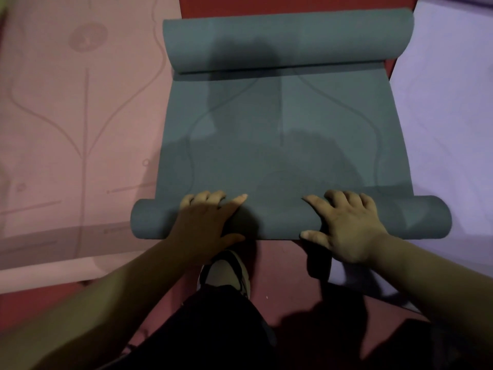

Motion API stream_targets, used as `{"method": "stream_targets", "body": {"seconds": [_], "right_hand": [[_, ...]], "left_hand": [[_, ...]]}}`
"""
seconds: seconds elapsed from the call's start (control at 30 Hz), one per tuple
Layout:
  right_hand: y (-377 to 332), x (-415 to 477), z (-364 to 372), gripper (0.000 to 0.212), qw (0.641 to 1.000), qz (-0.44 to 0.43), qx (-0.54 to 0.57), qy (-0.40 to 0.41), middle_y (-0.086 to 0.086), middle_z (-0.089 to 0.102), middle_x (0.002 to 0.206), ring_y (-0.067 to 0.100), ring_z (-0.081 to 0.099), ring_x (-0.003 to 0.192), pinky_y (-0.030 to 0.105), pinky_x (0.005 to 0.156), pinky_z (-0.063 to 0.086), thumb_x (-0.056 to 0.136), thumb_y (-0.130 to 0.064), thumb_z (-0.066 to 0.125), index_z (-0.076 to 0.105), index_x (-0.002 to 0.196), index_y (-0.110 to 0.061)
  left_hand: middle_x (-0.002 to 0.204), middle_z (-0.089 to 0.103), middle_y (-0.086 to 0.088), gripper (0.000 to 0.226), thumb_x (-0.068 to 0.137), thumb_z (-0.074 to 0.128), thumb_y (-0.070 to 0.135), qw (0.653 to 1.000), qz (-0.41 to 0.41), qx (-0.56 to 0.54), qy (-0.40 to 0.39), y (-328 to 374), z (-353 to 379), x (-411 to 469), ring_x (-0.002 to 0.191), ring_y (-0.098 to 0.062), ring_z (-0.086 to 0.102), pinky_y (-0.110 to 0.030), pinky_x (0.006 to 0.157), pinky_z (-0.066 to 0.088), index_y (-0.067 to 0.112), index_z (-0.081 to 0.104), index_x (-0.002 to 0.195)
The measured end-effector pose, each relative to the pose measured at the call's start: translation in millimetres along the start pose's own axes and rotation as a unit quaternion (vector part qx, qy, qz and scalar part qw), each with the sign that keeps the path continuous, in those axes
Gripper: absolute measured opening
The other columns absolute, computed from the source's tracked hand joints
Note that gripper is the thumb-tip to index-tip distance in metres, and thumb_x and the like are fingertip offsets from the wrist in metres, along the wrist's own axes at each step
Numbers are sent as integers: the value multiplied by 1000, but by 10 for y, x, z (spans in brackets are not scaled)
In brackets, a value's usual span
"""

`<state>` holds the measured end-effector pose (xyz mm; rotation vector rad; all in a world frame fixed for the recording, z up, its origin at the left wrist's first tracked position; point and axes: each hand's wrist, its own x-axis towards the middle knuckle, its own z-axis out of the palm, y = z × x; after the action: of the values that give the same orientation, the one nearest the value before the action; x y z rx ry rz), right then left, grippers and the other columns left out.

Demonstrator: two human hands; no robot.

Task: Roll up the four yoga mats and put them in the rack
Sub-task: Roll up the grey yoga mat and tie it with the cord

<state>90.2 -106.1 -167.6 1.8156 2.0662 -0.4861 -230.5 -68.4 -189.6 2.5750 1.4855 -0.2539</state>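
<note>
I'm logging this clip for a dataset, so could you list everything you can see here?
teal mat: one, dark teal, centre, both ends rolled
pink mat: one, pink, flat, left of the teal mat
lilac mat: one, lilac, flat, right of the teal mat
floor: red, under the mats
shoe: one, white and black, just below the near roll
trousers: dark, bottom centre
left hand: grips the near roll, left of middle
right hand: grips the near roll, right of middle

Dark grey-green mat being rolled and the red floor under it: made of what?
The dark grey-green yoga mat looks like soft foam or rubber, matte: it curls into thick rolls without creasing, with faint lines pressed in. The red floor looks smooth and matte, maybe vinyl or rubber; too dim to tell.
</note>
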Motion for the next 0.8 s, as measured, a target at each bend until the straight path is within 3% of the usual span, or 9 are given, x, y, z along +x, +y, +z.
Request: {"method": "stream_targets", "body": {"seconds": [0.13, 0.3, 0.47, 0.7, 0.8], "right_hand": [[24, 54, -129, 104, 999, 5, 14, -48, -2, 39, 146, 29, 39, 133, 48, 113, 26, 59, -96, 5, 12, 153, -51], [57, 57, -103, 103, 1000, -5, 0, -23, 1, 39, 148, 32, 41, 132, 50, 114, 27, 63, -95, 5, 12, 155, -50], [-4, 8, 45, 93, 1000, 0, -13, 25, 11, 49, 141, 39, 45, 126, 62, 110, 27, 73, -92, 17, 26, 152, -44], [29, 99, -150, 105, 999, 2, -4, -38, 2, 39, 147, 32, 40, 132, 52, 113, 25, 59, -96, 3, 9, 152, -48], [59, 148, -165, 105, 999, -3, -6, -43, 1, 40, 146, 32, 42, 131, 52, 112, 27, 59, -97, 6, 10, 152, -49]], "left_hand": [[135, 58, -8, 87, 74, 42, 82, 1000, -15, -1, 14, 79, 36, -59, 123, -33, 53, -60, 105, 37, 42, 35, 151], [132, 60, -3, 84, 73, 40, 84, 1000, -12, -7, -2, 35, -53, 41, 117, -29, 56, -52, 98, 39, 46, 31, 148], [132, 58, 4, 89, 71, 40, 87, 1000, -10, -20, -14, -17, -78, 89, 118, -23, 55, -45, 96, 37, 48, 30, 150], [138, 56, -6, 91, 71, 49, 82, 1000, -13, 5, 27, 41, -13, 25, 125, -31, 52, -60, 106, 36, 44, 31, 152], [135, 59, -4, 87, 72, 51, 80, 999, -19, 7, 43, 48, 1, 36, 121, -30, 54, -58, 104, 38, 43, 36, 149]]}}
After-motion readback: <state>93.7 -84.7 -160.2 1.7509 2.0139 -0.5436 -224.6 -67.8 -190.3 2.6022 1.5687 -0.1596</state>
